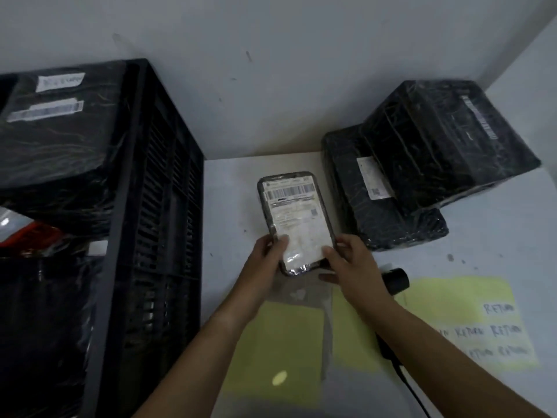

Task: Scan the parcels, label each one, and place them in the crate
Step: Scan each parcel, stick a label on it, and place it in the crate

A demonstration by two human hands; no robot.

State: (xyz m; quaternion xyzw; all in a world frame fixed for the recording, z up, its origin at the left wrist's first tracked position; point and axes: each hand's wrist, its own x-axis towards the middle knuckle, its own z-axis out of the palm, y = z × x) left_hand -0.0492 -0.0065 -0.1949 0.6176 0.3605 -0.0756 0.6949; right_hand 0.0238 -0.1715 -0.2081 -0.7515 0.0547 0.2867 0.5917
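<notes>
The white table (229,206) in front of me runs back to a grey, scuffed wall (271,55). Two yellow sheets lie flat on it. The right sheet (470,300) has "RETURN" handwritten several times. A clear plastic sleeve (301,294) overlaps the near sheet (286,336), which shows a bright light spot (279,378).

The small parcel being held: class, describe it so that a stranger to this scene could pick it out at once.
Right of the tall black crate lies a pale table. There, the left hand and right hand grip a small parcel. Unlike the two big black parcels beside it, a white barcode label covers nearly its whole face.
</notes>
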